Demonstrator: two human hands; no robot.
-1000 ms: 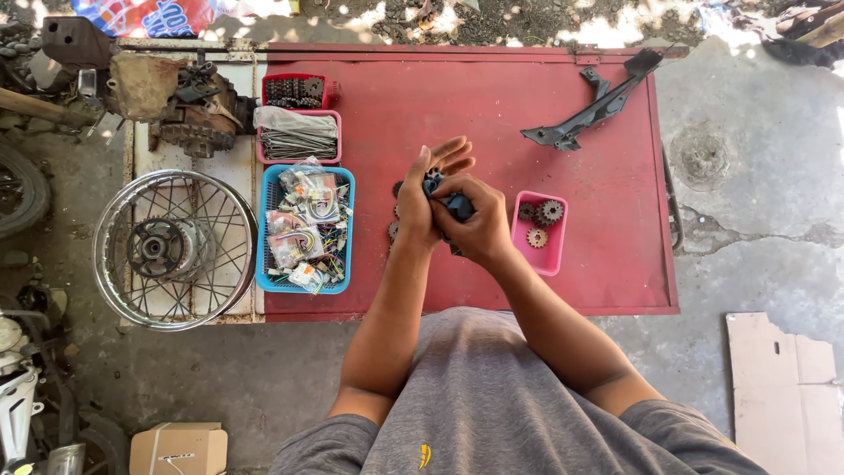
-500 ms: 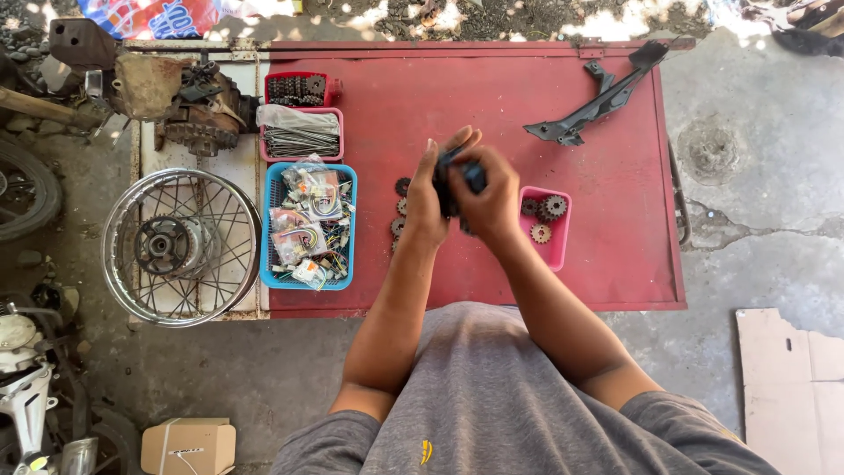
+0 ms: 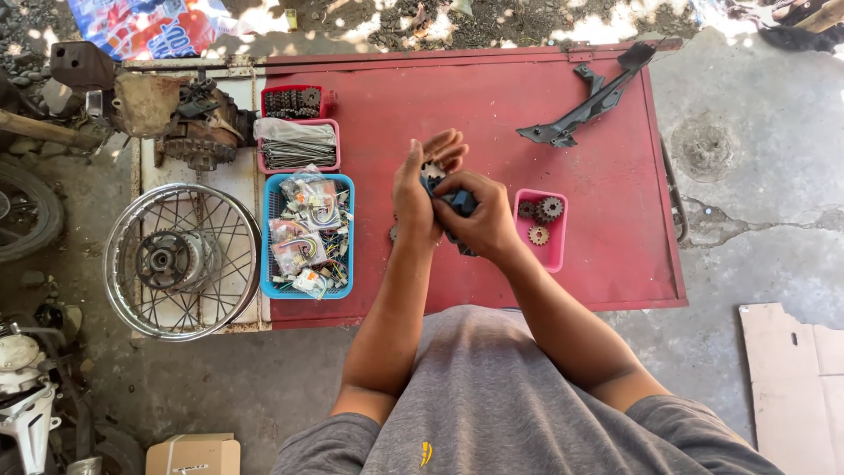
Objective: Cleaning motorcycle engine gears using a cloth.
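Over the red metal sheet (image 3: 492, 105) my two hands meet, pressed together. My right hand (image 3: 479, 220) is closed around a blue cloth (image 3: 463, 203), rubbing it against my left hand (image 3: 420, 189), whose fingers are stretched out and apart. Something small and dark may lie between the hands, but it is hidden. Just right of my right hand stands a pink tray (image 3: 554, 251) with several metal sprockets (image 3: 549, 209). A few dark gears (image 3: 395, 232) peek out under my left wrist.
A blue basket (image 3: 272, 277) of bagged small parts, a pink tray of spokes (image 3: 297, 149) and a red tray of chain (image 3: 293, 101) line the left side. A spoked wheel (image 3: 180, 259) and an engine block (image 3: 189, 123) lie further left; a black bracket (image 3: 587, 105) lies at top right.
My hands have stayed together over the sheet, the right hand working the blue cloth around the left palm. The left fingers have spread wider.
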